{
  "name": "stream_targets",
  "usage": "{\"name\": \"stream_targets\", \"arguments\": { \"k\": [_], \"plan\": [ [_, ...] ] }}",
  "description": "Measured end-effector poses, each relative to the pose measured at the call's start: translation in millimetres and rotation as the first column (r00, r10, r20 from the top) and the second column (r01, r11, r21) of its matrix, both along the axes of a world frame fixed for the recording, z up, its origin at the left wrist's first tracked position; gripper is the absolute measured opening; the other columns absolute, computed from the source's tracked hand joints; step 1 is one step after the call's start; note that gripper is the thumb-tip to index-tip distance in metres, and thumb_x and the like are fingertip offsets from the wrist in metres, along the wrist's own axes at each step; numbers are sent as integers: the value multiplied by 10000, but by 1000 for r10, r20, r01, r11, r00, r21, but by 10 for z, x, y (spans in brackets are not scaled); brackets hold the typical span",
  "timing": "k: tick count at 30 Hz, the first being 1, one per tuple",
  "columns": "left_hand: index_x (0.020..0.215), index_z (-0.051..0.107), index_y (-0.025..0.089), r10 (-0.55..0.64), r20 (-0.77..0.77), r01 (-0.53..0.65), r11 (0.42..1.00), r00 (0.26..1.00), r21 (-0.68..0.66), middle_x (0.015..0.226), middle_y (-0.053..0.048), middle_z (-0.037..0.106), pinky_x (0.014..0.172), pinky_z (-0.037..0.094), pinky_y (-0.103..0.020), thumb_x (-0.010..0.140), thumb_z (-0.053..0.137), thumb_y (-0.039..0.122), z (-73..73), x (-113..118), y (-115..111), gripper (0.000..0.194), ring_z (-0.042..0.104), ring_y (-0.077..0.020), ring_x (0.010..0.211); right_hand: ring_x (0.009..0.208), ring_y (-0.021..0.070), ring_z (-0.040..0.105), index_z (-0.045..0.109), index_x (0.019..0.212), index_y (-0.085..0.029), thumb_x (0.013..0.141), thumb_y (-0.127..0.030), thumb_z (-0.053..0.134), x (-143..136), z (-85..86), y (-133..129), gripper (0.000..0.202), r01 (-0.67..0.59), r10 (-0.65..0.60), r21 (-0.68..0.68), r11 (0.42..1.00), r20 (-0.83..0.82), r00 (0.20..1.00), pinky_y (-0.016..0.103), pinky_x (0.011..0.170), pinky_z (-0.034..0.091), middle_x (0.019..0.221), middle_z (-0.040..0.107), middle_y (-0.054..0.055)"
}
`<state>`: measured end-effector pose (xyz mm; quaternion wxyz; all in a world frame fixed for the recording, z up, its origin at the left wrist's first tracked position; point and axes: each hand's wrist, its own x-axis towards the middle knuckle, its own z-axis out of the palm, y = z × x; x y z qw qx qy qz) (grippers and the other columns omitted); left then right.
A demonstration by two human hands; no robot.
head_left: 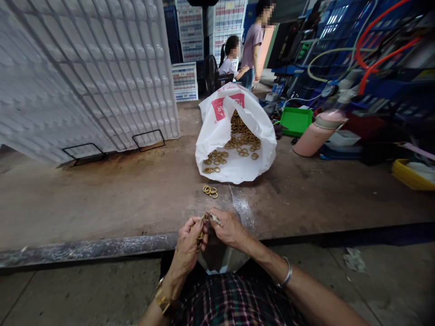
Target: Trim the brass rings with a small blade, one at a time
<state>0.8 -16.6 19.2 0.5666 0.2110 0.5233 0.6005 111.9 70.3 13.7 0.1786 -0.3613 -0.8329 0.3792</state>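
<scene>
Several brass-coloured rings (200,239) are held in my left hand (187,244), whose fingers are closed around them near the table's front edge. My right hand (229,228) is closed on a small tool (215,220) with a pale body and a dark tip; its exact kind is unclear. The tip meets or nearly meets a ring at the left fingertips. Just beyond my hands, a few loose rings (213,195) lie on the wooden table (136,203). Behind them, a white plastic sack (249,170) lies with its mouth facing me, holding many more rings (241,131).
White ribbed trays (102,68) stand upright at left, beside black wire stands (149,139). To the right are a pink bottle (314,136), a green tray (296,121) and a yellow container (413,174). Two people (252,50) and stacked crates (192,31) are in the background.
</scene>
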Motion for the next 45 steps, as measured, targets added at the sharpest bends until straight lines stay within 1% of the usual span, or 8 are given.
{"name": "stream_targets", "arguments": {
  "k": [3, 7, 19, 25, 29, 33, 40, 45],
  "plan": [
    [756, 507, 167, -18, -70, 20, 1000, 997, 21, 589, 51, 491, 391, 316, -159, 751, 590, 464, -39, -10, -8, 308, 422, -48, 438, 623, 127, 536, 590, 839, -190, 762, -133, 431, 21, 6, -38, 185, -75, 59, 109, 991, 137, 989, 211, 560, 307, 703, 629, 18],
    [730, 487, 170, -28, -142, 30, 999, 989, 13, 564, 49, 481, 398, 317, -162, 763, 559, 491, -66, -9, -17, 331, 424, -59, 441, 684, 148, 570, 594, 905, -189, 724, -104, 444, 24, 51, -51, 250, -108, 65, 154, 982, 259, 964, 226, 591, 304, 781, 659, 36],
    [685, 499, 167, -40, -291, 40, 999, 956, -5, 495, 46, 473, 402, 330, -167, 779, 530, 494, -32, -1, -46, 342, 414, -67, 422, 672, 170, 593, 565, 970, -169, 718, -121, 432, 12, 8, -44, 289, -134, 34, 213, 968, 417, 908, 250, 571, 290, 791, 671, 72],
    [771, 529, 159, -200, -76, 205, 977, 977, 60, 606, 24, 528, 389, 326, -157, 810, 541, 404, 76, 76, -161, 248, 426, -49, 434, 657, 186, 598, 547, 1015, -139, 762, -114, 416, 50, 23, 261, 286, 7, -141, 265, 964, 490, 860, 255, 546, 286, 744, 659, 86],
    [702, 484, 156, -103, 130, 97, 994, 986, 54, 719, -1, 566, 357, 309, -148, 803, 539, 428, 23, 74, -147, 296, 439, -41, 448, 692, 176, 600, 553, 981, -159, 825, -157, 400, 15, -25, 477, 219, 131, -243, 295, 946, 382, 892, 248, 571, 300, 775, 662, 75],
    [714, 467, 154, -25, 210, 27, 1000, 977, -9, 756, -25, 597, 351, 300, -142, 774, 583, 412, -37, 14, -127, 289, 450, -43, 459, 792, 183, 607, 541, 1027, -178, 876, -264, 407, -133, -45, 617, 220, 227, -314, 285, 931, 313, 896, 246, 629, 324, 872, 667, 81],
    [904, 524, 167, 7, 313, 9, 999, 950, -49, 669, 18, 564, 356, 301, -142, 693, 671, 292, -56, -93, -119, 287, 443, -44, 441, 831, 204, 607, 543, 1013, -199, 843, -325, 457, -298, -21, 728, 229, 222, -320, 274, 936, 395, 861, 255, 630, 319, 934, 662, 81],
    [795, 541, 146, -4, 361, 7, 1000, 932, -7, 767, -14, 595, 357, 298, -149, 662, 693, 271, -75, -133, -91, 237, 446, -37, 455, 816, 187, 586, 541, 997, -187, 810, -274, 481, -272, -45, 747, 215, 258, -353, 279, 925, 375, 857, 246, 623, 316, 936, 639, 83]
  ]
}}
